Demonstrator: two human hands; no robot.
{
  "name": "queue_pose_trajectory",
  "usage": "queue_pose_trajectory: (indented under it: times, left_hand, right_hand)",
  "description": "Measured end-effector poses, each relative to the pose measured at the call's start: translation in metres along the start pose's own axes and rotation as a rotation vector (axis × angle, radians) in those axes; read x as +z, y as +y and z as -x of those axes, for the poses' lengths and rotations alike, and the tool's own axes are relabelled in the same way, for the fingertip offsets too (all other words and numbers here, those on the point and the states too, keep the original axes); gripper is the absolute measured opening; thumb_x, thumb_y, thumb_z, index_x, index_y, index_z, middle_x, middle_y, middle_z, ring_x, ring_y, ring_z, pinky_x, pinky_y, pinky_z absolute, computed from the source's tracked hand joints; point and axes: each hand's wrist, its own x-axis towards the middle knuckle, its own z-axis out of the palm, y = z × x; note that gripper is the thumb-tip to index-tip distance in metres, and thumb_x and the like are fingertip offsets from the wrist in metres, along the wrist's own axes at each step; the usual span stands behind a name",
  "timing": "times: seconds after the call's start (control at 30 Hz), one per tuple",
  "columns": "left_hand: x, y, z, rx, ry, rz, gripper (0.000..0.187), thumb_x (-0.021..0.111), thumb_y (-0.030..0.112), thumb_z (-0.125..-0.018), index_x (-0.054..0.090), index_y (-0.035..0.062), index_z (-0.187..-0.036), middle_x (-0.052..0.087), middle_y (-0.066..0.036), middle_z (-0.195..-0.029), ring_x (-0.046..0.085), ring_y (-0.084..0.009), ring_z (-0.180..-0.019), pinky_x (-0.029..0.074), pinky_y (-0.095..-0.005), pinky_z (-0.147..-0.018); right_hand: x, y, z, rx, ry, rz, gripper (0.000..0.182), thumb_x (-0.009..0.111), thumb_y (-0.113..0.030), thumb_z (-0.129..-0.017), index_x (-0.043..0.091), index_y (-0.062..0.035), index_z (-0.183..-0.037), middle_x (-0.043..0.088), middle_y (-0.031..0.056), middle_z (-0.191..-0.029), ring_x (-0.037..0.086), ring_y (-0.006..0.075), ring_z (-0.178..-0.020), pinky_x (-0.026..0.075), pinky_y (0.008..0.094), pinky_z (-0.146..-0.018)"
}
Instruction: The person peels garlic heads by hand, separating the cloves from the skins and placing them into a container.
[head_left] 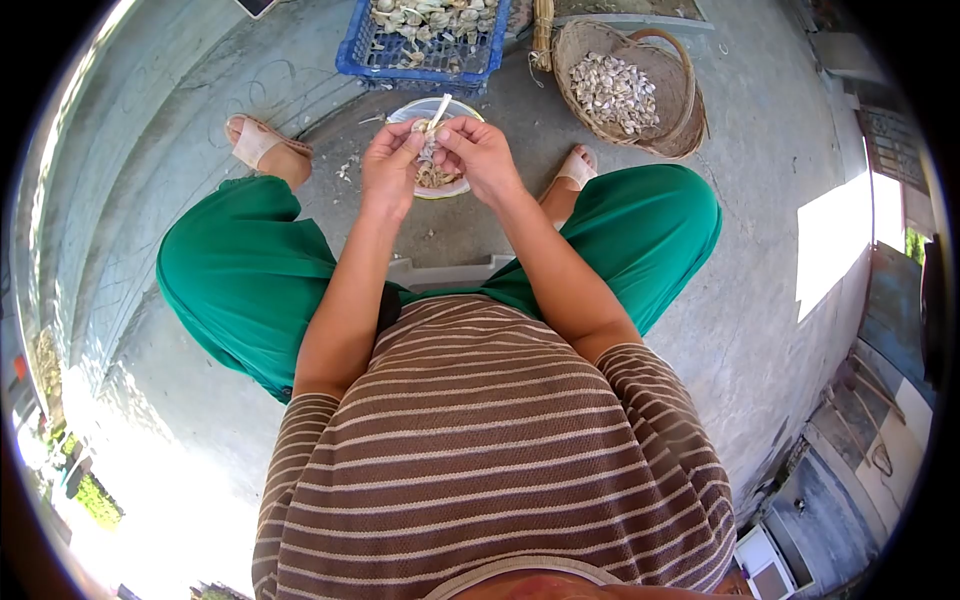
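Observation:
Over a pale round bowl (pixel 465 103), my left hand (pixel 392 158) and my right hand (pixel 482 155) meet, fingers pinched together. Between their fingertips is a head of garlic (pixel 434 122) with a pale dry stalk pointing up and away from me. Both hands grip it, one from each side. My fingers partly cover the bulb, so its far side is hidden. Brownish and whitish garlic bits (pixel 432 178) show in the bowl below.
Beyond the bowl stands a blue plastic crate (pixel 420 75) of garlic heads. At the upper right, a woven basket (pixel 675 70) holds loose garlic cloves (pixel 612 92). Garlic skin scraps (pixel 347 168) lie on the concrete floor (pixel 740 260). My knees flank the bowl.

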Motion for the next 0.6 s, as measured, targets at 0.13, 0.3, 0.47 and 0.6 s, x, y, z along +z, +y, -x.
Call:
queue_pose_trajectory:
  times: [0.13, 0.3, 0.47, 0.6]
  left_hand:
    - [0.001, 0.002, 0.002, -0.048, 0.002, 0.040, 0.018, 0.056, 0.004, -0.087, 0.057, 0.0016, -0.105, 0.061, -0.008, -0.096, 0.057, -0.0165, -0.087, 0.047, -0.0319, -0.080]
    - [0.003, 0.006, 0.001, -0.081, -0.011, 0.076, 0.024, 0.050, 0.011, -0.092, 0.055, 0.0012, -0.113, 0.061, -0.009, -0.098, 0.057, -0.0167, -0.084, 0.048, -0.0321, -0.078]
    - [0.006, 0.013, 0.005, -0.160, -0.043, 0.093, 0.023, 0.048, 0.010, -0.093, 0.053, -0.0003, -0.112, 0.060, -0.012, -0.097, 0.056, -0.0173, -0.080, 0.049, -0.0300, -0.072]
    - [0.007, 0.010, 0.007, -0.175, -0.024, 0.093, 0.019, 0.046, 0.008, -0.093, 0.053, -0.0005, -0.108, 0.060, -0.011, -0.094, 0.056, -0.0169, -0.077, 0.049, -0.0293, -0.068]
  right_hand:
    - [0.002, -0.002, 0.004, 0.004, -0.028, -0.110, 0.010, 0.058, -0.010, -0.087, 0.059, -0.0018, -0.092, 0.061, 0.0045, -0.074, 0.058, 0.0095, -0.062, 0.048, 0.0203, -0.055]
    - [0.009, -0.004, 0.007, -0.023, 0.034, -0.280, 0.011, 0.055, -0.013, -0.090, 0.058, -0.0030, -0.093, 0.063, 0.0074, -0.085, 0.061, 0.0141, -0.071, 0.051, 0.0240, -0.061]
    - [-0.028, -0.022, -0.009, -0.301, 0.251, -0.577, 0.016, 0.054, -0.017, -0.091, 0.054, -0.0025, -0.098, 0.062, 0.0090, -0.092, 0.061, 0.0161, -0.077, 0.051, 0.0256, -0.064]
    - [-0.041, -0.076, -0.013, -0.465, 0.322, -0.816, 0.020, 0.056, -0.018, -0.090, 0.057, -0.0006, -0.101, 0.062, 0.0078, -0.091, 0.059, 0.0161, -0.078, 0.051, 0.0250, -0.066]
